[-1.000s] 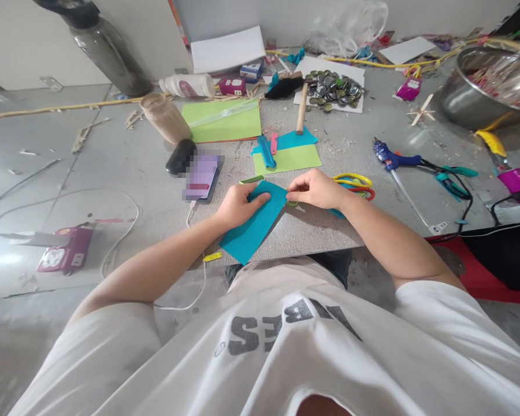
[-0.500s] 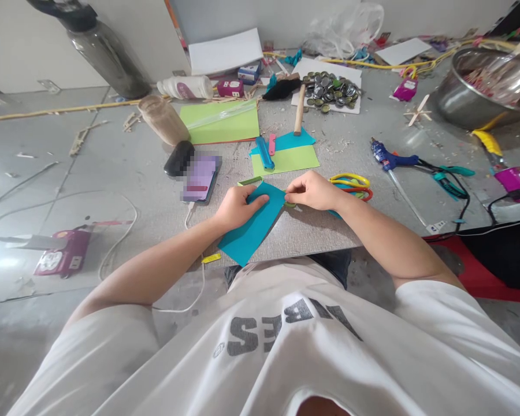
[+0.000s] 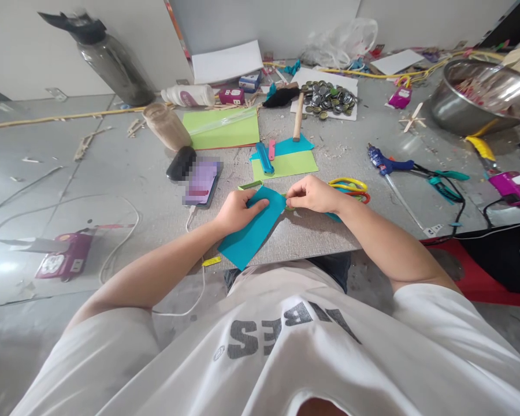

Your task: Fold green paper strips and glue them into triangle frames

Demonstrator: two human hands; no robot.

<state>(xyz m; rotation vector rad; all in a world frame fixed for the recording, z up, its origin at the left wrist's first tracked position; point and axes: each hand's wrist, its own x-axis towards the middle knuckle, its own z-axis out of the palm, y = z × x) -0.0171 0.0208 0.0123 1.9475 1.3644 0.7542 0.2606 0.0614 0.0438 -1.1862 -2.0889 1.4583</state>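
A rectangular sheet of blue paper (image 3: 252, 236) is tilted over the front of the table. My left hand (image 3: 239, 212) grips its left edge, thumb lying on top and fingers beneath. At the sheet's upper right corner, my right hand (image 3: 311, 195) pinches the paper between thumb and fingertips. A green paper strip (image 3: 250, 185) shows just behind the sheet, and more green paper lies partly hidden under my right hand. Scissors with yellow and orange handles (image 3: 349, 185) rest beside my right wrist. Beyond the hands are a blue stapler-like tool (image 3: 265, 158) and a small pink piece (image 3: 271, 149) on green paper (image 3: 286, 165).
Left of my hands lies a phone (image 3: 203, 180) with a white cable, near a jar (image 3: 167, 127) and a grey bottle (image 3: 115, 66). Bottle caps (image 3: 329, 98) sit at the back. To the right are a glue gun (image 3: 387, 163) and a metal bowl (image 3: 472, 107).
The camera view has tilted slightly, so the table's things sit a little lower. My right fingers have closed in on the corner of the blue paper; my left hand keeps its hold.
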